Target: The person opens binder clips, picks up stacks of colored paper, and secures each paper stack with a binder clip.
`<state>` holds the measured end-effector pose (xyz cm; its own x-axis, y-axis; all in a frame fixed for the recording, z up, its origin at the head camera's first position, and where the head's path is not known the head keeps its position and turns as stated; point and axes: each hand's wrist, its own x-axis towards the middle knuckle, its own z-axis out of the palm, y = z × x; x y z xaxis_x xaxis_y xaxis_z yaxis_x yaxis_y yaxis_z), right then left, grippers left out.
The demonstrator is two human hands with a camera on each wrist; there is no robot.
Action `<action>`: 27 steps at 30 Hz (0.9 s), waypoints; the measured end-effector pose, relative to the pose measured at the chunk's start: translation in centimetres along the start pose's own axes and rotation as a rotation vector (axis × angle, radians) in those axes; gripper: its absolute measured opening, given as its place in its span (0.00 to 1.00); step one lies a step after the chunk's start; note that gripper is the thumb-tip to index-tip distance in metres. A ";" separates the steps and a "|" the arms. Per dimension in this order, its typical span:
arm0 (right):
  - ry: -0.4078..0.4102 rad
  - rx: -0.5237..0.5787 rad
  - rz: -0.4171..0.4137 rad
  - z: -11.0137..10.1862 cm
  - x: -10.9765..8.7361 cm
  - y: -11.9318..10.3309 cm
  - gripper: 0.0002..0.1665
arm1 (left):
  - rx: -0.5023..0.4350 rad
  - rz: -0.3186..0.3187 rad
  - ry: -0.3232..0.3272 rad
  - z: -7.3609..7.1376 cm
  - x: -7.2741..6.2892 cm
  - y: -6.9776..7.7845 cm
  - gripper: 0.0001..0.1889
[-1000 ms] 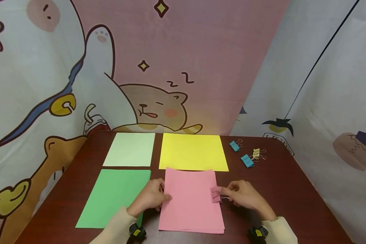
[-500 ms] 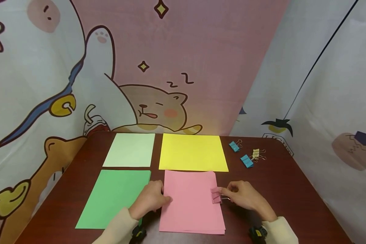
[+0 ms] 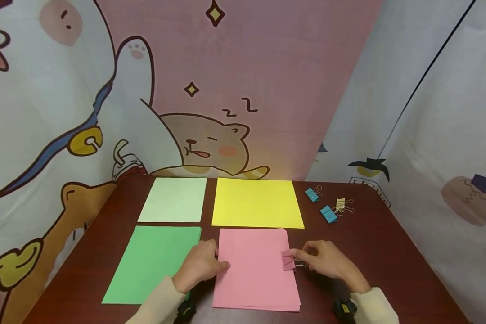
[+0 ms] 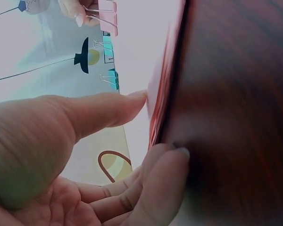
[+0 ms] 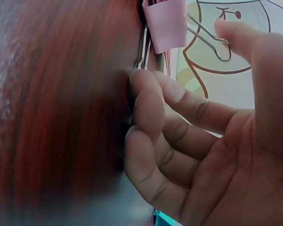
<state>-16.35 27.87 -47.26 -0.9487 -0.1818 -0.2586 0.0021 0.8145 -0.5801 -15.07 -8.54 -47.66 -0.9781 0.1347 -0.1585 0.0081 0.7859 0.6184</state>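
Observation:
A stack of pink paper [image 3: 255, 274] lies on the dark wooden table at front centre. My left hand [image 3: 201, 261] grips its left edge, thumb on the top sheet and the other fingers curled at the side, as the left wrist view shows. A pink binder clip [image 3: 288, 261] sits over the stack's right edge, its wire handles standing apart. My right hand [image 3: 326, 258] is at this clip, thumb by the upper handle and curled fingers at the lower one. In the right wrist view the clip's pink body [image 5: 166, 26] has sheet edges inside it.
Green paper [image 3: 154, 256] lies left of the pink stack. Behind are pale green paper [image 3: 173, 199] and yellow paper [image 3: 257, 202]. At back right lie two blue binder clips, one farther back [image 3: 312, 194] and one nearer [image 3: 329, 214], beside a yellow binder clip [image 3: 340, 204].
The pink stack has shifted slightly toward the person, and its top edge looks more even. Both hands keep nearly the same places, and the pink clip stays on the right edge.

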 end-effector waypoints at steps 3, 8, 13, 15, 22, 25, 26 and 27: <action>-0.006 0.011 -0.007 -0.1 -0.1 0.3 0.27 | 0.006 0.008 0.019 -0.2 -0.1 -0.1 0.20; 0.041 0.013 -0.014 -0.3 -0.1 0.5 0.26 | 0.000 0.029 0.061 -0.8 0.0 -0.6 0.18; 0.117 0.010 -0.041 -0.7 0.0 0.6 0.24 | -0.032 0.075 0.117 -1.9 0.1 -1.6 0.17; 0.139 0.003 -0.057 -1.0 0.1 0.6 0.24 | -0.044 0.100 0.135 -2.5 0.2 -2.1 0.17; 0.213 -0.024 -0.079 -1.9 0.2 0.4 0.31 | -0.019 0.165 0.149 -4.1 0.5 -4.4 0.24; 0.253 -0.041 -0.095 -2.3 0.1 0.7 0.33 | 0.000 0.182 0.141 -4.8 0.4 -5.5 0.30; 0.267 -0.049 -0.102 -2.5 0.1 0.8 0.34 | 0.006 0.184 0.140 -5.0 0.4 -5.9 0.31; 0.281 -0.058 -0.103 -2.7 0.1 0.9 0.35 | 0.013 0.192 0.142 -5.2 0.3 -6.3 0.33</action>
<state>-17.31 30.04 -45.73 -0.9933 -0.1123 0.0282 -0.1095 0.8312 -0.5451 -16.53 -16.61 -47.59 -0.9777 0.1973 0.0714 0.1987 0.7617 0.6167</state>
